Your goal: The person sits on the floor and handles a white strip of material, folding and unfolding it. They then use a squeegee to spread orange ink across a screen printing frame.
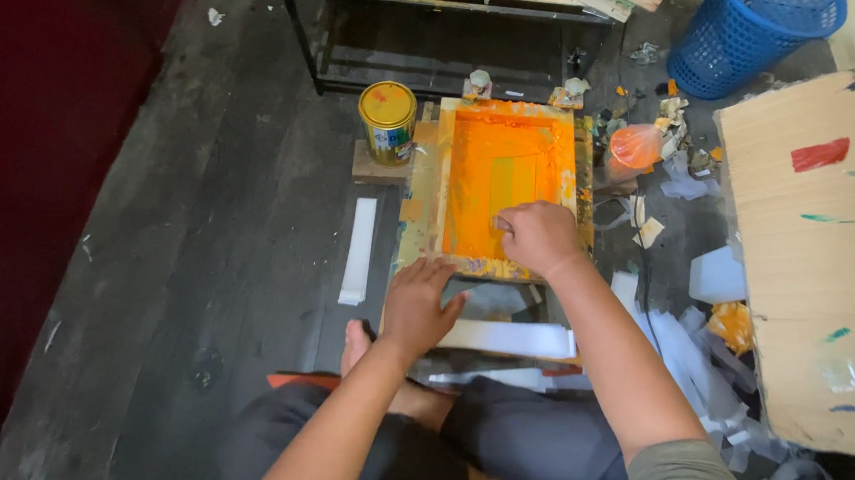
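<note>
A wooden-framed printing screen covered in orange ink lies on a low stand on the floor in front of me. My right hand is closed inside the frame at its near edge, apparently gripping something I cannot make out, resting on the orange mesh. My left hand lies flat, fingers spread, on the near left corner of the frame. A white strip sits just below the frame, above my crossed legs.
A yellow paint can stands left of the screen. A white strip lies on the dark floor. Paint-smeared cardboard is at right, a blue basket at top right, scraps and an orange plastic bag between them. A black metal table frame stands behind.
</note>
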